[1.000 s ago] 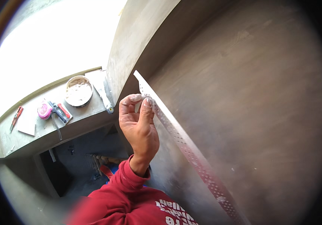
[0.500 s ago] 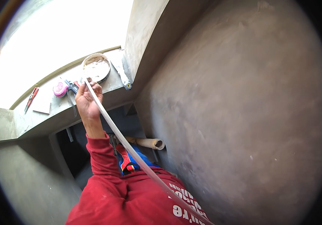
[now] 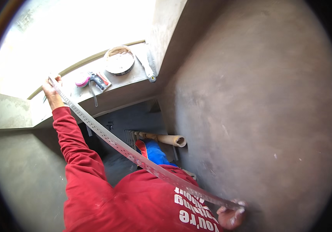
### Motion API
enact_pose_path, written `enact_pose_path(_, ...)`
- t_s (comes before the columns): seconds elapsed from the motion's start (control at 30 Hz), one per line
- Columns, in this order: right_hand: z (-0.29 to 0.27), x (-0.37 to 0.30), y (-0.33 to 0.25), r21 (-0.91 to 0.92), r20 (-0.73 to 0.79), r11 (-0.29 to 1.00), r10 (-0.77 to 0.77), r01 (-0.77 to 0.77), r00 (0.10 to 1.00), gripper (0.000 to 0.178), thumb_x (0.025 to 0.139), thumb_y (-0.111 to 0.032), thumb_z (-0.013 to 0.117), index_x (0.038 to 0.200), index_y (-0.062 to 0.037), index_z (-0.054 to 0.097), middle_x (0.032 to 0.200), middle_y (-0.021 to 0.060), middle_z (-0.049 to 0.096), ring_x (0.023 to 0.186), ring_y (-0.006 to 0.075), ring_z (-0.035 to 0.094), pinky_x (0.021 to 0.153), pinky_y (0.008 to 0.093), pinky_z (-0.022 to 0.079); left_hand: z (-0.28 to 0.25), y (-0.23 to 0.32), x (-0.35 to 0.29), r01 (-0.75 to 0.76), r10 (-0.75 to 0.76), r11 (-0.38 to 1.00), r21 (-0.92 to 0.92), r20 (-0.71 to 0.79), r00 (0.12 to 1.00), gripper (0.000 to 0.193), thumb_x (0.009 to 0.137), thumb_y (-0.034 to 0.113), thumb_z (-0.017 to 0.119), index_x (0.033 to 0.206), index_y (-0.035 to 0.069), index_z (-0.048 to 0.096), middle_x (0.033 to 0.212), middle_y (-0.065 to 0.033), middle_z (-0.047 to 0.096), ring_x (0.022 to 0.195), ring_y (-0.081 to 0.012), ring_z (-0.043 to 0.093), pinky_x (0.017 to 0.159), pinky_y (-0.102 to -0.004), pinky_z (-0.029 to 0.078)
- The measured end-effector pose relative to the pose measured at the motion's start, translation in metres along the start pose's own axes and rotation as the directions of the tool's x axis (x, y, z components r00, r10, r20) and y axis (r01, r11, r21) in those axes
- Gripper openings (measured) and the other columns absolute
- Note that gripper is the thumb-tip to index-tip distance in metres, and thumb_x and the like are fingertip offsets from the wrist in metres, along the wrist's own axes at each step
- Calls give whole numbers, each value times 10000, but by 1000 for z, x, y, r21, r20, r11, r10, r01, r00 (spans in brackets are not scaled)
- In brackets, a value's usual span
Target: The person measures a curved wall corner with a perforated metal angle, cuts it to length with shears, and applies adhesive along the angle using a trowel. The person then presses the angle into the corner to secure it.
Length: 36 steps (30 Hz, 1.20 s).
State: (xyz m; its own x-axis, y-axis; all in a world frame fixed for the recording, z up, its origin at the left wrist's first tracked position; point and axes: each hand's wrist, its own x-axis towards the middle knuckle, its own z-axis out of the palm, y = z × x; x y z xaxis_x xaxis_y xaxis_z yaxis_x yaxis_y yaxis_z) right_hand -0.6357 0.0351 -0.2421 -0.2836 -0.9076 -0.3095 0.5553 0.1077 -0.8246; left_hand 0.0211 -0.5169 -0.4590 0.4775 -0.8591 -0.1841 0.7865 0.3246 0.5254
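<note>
Head view: one bare brown-grey wall takes up the right half of the frame, and one glaring pale opening fills the upper left. Below that glare runs one plastered ledge, its front edge bending with the lens. My red sweatshirt, with white lettering, spreads across the lower middle.

I have one long perforated strip, running diagonally from the upper left to the lower right, across the front of my body. Blue cloth with a red-orange edge shows beyond my sweatshirt, and one tan hollow tube lies just above it near the centre.

On the ledge stands one round tub, holding whitish paste with a smeared rim. My two hands are at the strip's two ends: my left hand has its fingers closed on the upper-left end, and my right hand grips the lower-right end, its fingertips whitened. Right of the tub lies one white-smeared tool; left of it, one dark-handled tool and one pink round piece.
</note>
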Motion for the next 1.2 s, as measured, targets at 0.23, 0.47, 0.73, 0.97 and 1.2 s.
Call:
enact_pose_path(0.23,53,103,54,445,-73,824,424,-351,902,262,1029,-97,545,1249,34,601,1126,219,705,861,294,753,693,426,654,-45,204,30,-314,280,829,463,142,949,176,1012,96,581,1058,-74,568,900,-115,586,806,-229,582,758,-341,535)
enact_pose_path(0.47,50,161,104,327,95,540,797,-775,596,219,1014,-22,519,1208,67,572,1309,317,607,1051,258,728,796,311,660,-59,387,18,-356,351,864,356,79,933,250,1051,189,530,1136,-42,573,895,-126,599,784,-257,555,731,-384,505)
enact_pose_path(0.73,47,225,119,-886,-185,287,500,-364,846,238,1002,-154,569,1106,58,602,913,170,752,606,173,715,466,241,505,-51,480,-56,-471,491,742,477,91,866,271,1060,177,527,1216,-37,583,983,-133,613,866,-252,598,820,-393,542)
enact_pose_path(0.97,123,304,149,-891,168,453,287,20,943,221,982,-187,628,855,-12,674,676,82,706,554,143,663,518,303,501,42,386,-160,-562,826,384,733,-1,563,323,1045,242,572,1222,-20,638,1034,-143,667,939,-277,671,904,-401,593)
enact_pose_path(1.2,290,400,245,-637,765,205,52,743,642,197,941,-242,648,928,-46,661,910,171,687,897,343,681,777,454,541,123,221,-271,-635,896,202,746,120,426,234,986,183,571,967,-51,562,920,-145,624,777,-252,622,692,-371,529)
